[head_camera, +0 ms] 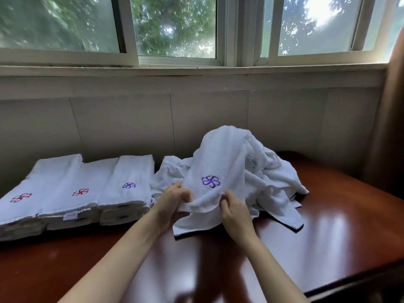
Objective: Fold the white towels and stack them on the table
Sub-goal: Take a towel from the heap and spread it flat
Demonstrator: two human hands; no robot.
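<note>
A white towel with a purple pinwheel emblem [218,167] drapes over a heap of unfolded white towels [277,178] at the middle of the table. My left hand [172,202] grips its near edge on the left. My right hand [235,209] pinches the same edge a little to the right. Three stacks of folded white towels stand side by side at the left: two with a red emblem [20,202] [74,193] and one with a purple emblem [129,182].
The glossy reddish-brown table [328,237] runs up to a white wall [196,114] below a window. Its right edge and near right corner [371,276] drop off. A brown curtain [389,119] hangs at the far right.
</note>
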